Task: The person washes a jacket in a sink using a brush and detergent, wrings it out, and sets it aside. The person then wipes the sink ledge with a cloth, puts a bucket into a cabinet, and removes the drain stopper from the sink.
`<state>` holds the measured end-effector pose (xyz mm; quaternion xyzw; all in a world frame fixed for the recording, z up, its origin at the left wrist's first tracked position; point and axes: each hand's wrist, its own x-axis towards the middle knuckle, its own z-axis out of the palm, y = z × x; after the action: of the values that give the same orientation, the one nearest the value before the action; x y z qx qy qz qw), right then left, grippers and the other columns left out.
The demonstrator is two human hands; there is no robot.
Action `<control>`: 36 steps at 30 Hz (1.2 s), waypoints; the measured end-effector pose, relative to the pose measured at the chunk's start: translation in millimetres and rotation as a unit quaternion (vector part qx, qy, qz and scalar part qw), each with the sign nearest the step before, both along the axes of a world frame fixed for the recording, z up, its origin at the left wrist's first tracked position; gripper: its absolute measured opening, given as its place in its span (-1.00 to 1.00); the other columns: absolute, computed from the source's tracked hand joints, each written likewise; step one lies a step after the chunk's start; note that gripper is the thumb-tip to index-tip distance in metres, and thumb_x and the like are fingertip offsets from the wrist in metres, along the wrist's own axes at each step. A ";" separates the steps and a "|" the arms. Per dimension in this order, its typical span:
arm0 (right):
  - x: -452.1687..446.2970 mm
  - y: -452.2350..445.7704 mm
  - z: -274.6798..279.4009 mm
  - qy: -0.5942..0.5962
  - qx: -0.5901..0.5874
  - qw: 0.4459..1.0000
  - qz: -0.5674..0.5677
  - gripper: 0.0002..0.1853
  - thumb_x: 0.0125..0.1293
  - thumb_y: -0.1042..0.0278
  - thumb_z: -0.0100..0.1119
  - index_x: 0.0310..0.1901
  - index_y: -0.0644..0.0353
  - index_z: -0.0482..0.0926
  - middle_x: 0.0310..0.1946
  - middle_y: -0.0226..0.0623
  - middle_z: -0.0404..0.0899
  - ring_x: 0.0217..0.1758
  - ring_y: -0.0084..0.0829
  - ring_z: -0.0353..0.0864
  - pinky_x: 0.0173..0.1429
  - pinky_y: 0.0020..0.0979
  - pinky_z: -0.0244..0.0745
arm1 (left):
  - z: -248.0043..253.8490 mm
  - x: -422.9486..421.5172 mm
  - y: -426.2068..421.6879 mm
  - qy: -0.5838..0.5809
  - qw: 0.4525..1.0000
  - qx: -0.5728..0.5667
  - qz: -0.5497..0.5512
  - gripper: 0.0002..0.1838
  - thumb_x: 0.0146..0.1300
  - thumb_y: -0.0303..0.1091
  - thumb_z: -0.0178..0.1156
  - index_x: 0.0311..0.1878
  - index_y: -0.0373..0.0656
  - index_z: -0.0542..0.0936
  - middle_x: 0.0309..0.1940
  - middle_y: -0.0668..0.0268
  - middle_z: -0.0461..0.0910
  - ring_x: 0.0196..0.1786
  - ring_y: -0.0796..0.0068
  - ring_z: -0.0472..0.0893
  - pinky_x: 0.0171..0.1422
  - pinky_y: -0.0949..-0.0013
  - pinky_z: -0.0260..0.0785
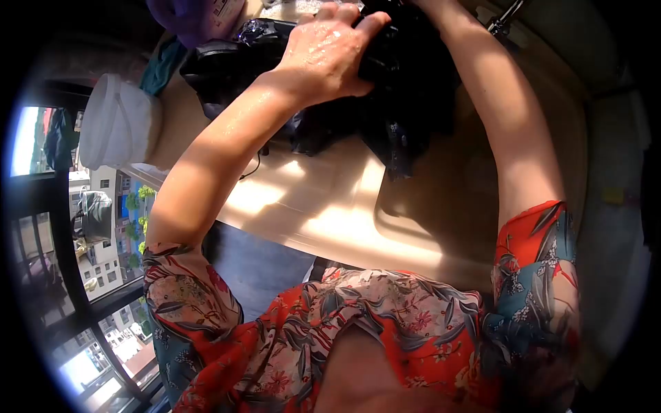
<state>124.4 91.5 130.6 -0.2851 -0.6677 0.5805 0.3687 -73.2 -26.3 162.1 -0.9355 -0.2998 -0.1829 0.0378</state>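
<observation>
Dark wet-looking cloth (406,89) lies bunched over a beige basin (330,206) at the top middle. My left hand (327,51), wet and with its fingers spread, rests on the left part of the cloth, palm down. My right hand (428,3) is at the top edge, beside the cloth; only its wrist end shows and its fingers are out of frame. A part of the cloth hangs down towards the basin's near edge.
A white bucket (117,124) stands at the left, near a teal cloth (164,65). A purple container (200,17) is at the top left. A metal tap (506,17) shows at the top right. Windows (103,275) are at the left.
</observation>
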 end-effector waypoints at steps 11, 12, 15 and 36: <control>-69.1 -186.9 -54.8 -0.280 0.319 0.854 -0.301 -0.76 0.04 0.22 0.10 -0.27 0.15 0.48 -0.33 -0.30 0.50 -0.23 -0.27 0.50 -0.09 -0.29 0.29 | -94.1 -82.5 -31.1 -0.197 0.973 -0.084 0.089 -0.41 -0.38 0.07 0.33 -0.18 0.01 0.57 -0.33 0.26 0.53 -0.18 0.23 0.51 -0.04 0.20 0.18; -87.0 -161.9 -64.2 -0.306 0.263 0.840 -0.363 -0.80 0.05 0.29 0.12 -0.29 0.17 0.48 -0.44 -0.24 0.49 -0.36 -0.27 0.50 -0.24 -0.35 0.38 | -101.4 -79.6 -6.3 -0.207 0.965 -0.115 0.114 -0.57 -0.23 -0.03 0.28 -0.29 -0.08 0.59 -0.36 0.20 0.55 -0.23 0.14 0.53 -0.11 0.18 0.27; -79.9 -64.9 -83.2 -0.246 0.157 0.894 -0.341 -0.62 0.22 0.02 -0.07 -0.41 0.20 0.55 -0.43 -0.15 0.58 -0.36 -0.18 0.54 -0.21 -0.34 0.46 | -140.6 -86.9 96.4 0.017 0.969 -0.101 0.226 -0.80 0.06 -0.28 0.03 -0.41 -0.20 0.56 -0.45 0.06 0.57 -0.31 0.04 0.58 -0.28 0.16 0.43; -80.9 -98.8 -81.3 -0.351 0.178 0.842 -0.369 -0.52 0.25 -0.20 -0.16 -0.30 0.13 0.44 -0.39 -0.09 0.54 -0.25 0.00 0.51 -0.19 -0.13 0.36 | -129.2 -79.6 45.0 -0.208 0.943 -0.123 0.230 -0.78 0.11 -0.23 0.00 -0.25 -0.06 0.56 -0.40 0.18 0.59 -0.28 0.10 0.58 -0.18 0.13 0.40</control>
<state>43.5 -7.3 49.3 -0.6243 -0.6898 0.1346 0.3410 -152.8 18.7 33.0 -0.7794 -0.5283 -0.3216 -0.0998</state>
